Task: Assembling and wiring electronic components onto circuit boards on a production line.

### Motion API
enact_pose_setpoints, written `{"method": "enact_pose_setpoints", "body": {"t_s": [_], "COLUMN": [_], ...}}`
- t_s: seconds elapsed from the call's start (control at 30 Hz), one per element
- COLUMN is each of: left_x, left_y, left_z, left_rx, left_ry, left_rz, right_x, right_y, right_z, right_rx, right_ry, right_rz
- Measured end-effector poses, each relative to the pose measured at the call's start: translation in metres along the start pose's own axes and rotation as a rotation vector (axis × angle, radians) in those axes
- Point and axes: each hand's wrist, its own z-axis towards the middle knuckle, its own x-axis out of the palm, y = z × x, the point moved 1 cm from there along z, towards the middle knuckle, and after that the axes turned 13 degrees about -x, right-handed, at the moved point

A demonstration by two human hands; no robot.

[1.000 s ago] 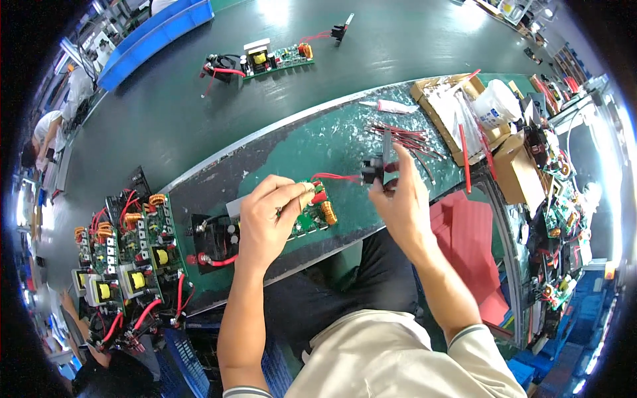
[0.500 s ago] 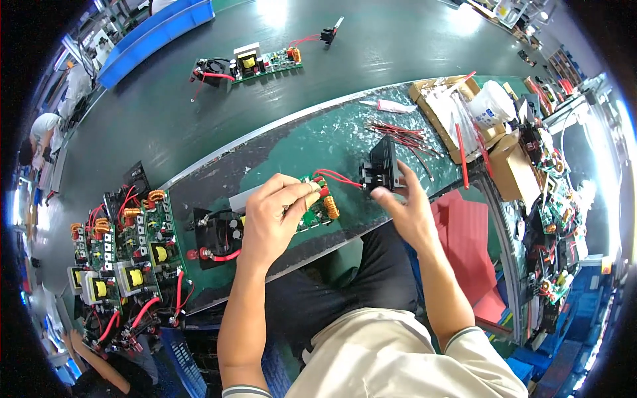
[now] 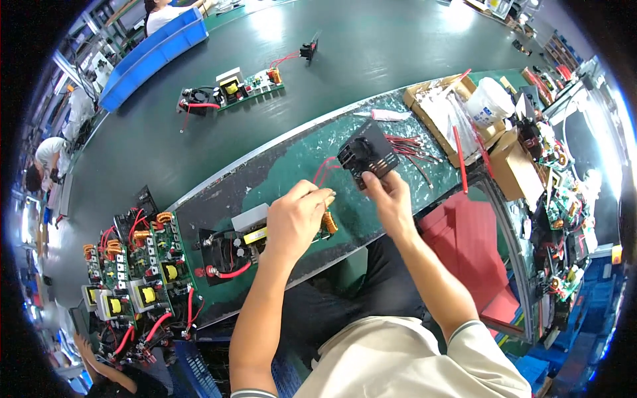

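Observation:
My right hand (image 3: 390, 202) grips a black plastic panel (image 3: 378, 142) by its lower edge, thumb on the near side, with the panel's flat face tilted up. Two thin red wires (image 3: 322, 170) run from it down to a green circuit board (image 3: 323, 233) on the bench. Over that board, my left hand (image 3: 296, 219) is closed in a pinch where the wires come down; whatever lies between its fingertips is hidden. A copper coil (image 3: 329, 223) sticks out beside the fingers. At the board's left end are a black fan housing (image 3: 222, 255) and a thick red cable (image 3: 233, 272).
Several similar boards (image 3: 136, 278) stand together at the left. Beyond the bench, another board assembly (image 3: 233, 89) and a blue bin (image 3: 156, 56) sit on a dark green surface. Loose wires (image 3: 415, 147), a carton (image 3: 417, 99), a white bucket (image 3: 490, 103) and red sheets (image 3: 468, 245) are at the right.
My right hand has raised and turned the black panel, so its broad face now shows. My left hand has shifted slightly toward the right and nearer, still pinching.

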Motion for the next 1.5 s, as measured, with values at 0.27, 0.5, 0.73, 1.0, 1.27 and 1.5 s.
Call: {"method": "enact_pose_setpoints", "body": {"t_s": [0.27, 0.5, 0.73, 1.0, 1.27, 1.5], "left_x": [0.011, 0.007, 0.007, 0.007, 0.008, 0.009], "left_y": [0.008, 0.004, 0.002, 0.005, 0.008, -0.003], "left_z": [0.011, 0.011, 0.01, 0.011, 0.008, 0.009], "left_rx": [0.053, 0.023, -0.019, 0.007, 0.015, 0.0], "left_ry": [-0.05, -0.007, 0.004, -0.003, -0.045, -0.097], "left_rz": [0.181, 0.105, 0.035, 0.074, 0.107, 0.075], "right_x": [0.026, 0.024, 0.026, 0.024, 0.041, 0.029], "right_y": [-0.018, -0.003, 0.005, 0.003, 0.001, 0.009], "right_z": [-0.014, -0.007, -0.008, -0.009, -0.027, 0.004], "right_rx": [-0.024, -0.306, -0.257, -0.451, -0.451, -0.22], "right_ry": [0.048, 0.164, 0.132, 0.174, 0.1, 0.204], "right_rz": [0.098, -0.072, -0.025, -0.172, -0.262, -0.556]}}
